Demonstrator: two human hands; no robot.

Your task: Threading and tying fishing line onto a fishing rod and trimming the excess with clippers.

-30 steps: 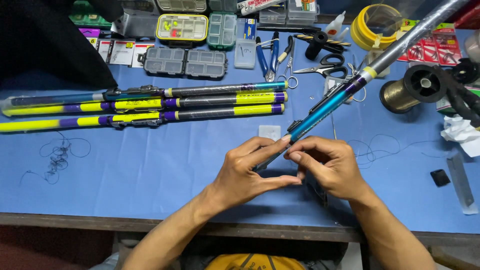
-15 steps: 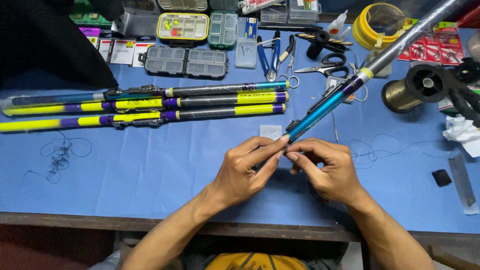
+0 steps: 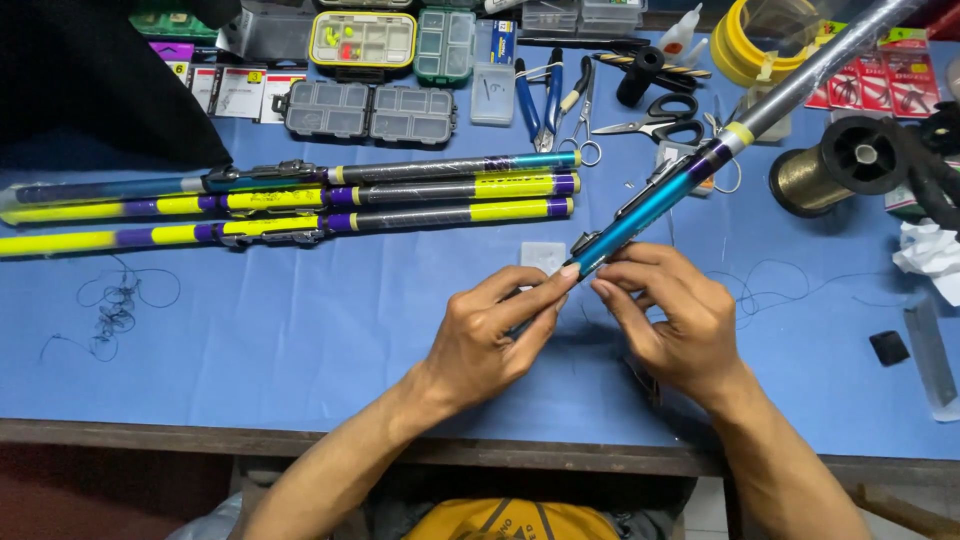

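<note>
- Blue cloth-covered workbench (image 3: 300, 340), pretty cluttered along the back: tackle boxes (image 3: 370, 110), scissors (image 3: 655, 115), a line spool (image 3: 835, 165).
- Three yellow-and-purple rods (image 3: 300, 205) lie side by side on the left.
- The teal rod (image 3: 655, 195) runs diagonally up to the right, its low end between both hands. Looks long, stiff, glossy and likely slippery, so holding near the butt end makes sense.
- Left hand (image 3: 490, 340) pinches the rod end, fingers closed on it.
- Right hand (image 3: 675, 320) curls around the same spot, fingertips pressed together on it.

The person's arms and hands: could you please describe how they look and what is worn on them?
Both forearms are bare up to the frame's lower edge, with no sleeves in view. The left hand and right hand wear no gloves, and no rings, watch or bracelets are visible.
</note>
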